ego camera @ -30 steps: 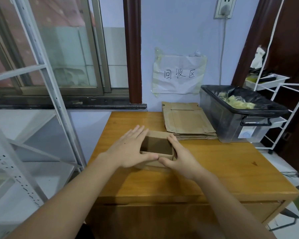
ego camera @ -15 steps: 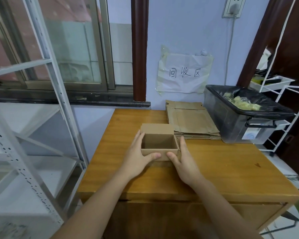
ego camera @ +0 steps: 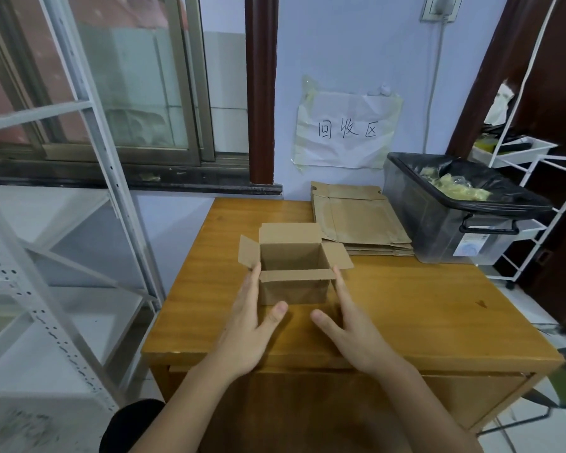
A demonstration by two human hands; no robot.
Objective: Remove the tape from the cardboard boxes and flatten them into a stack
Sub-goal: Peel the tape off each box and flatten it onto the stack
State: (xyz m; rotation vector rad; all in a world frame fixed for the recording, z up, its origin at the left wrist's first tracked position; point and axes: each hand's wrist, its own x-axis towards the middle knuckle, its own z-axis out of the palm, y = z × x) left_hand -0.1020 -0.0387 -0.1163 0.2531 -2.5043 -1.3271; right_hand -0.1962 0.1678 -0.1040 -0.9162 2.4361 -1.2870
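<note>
Small cardboard box: upright, mid-table on wooden table, mouth facing up, four flaps splayed outward; long axis left-right, parallel to table's front edge.
Left hand: fingers straight, close together, flat against box's left wall; thumb spread toward box front.
Right hand: fingers straight, beside right wall, contact unclear; thumb apart.
Stack of flattened boxes: behind box, at wall, long axis front-back.
Lined bin: just right of stack.

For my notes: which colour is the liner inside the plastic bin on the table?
Black. The liner folds over the rim of the grey translucent bin; the head view shows it clearly.
</note>
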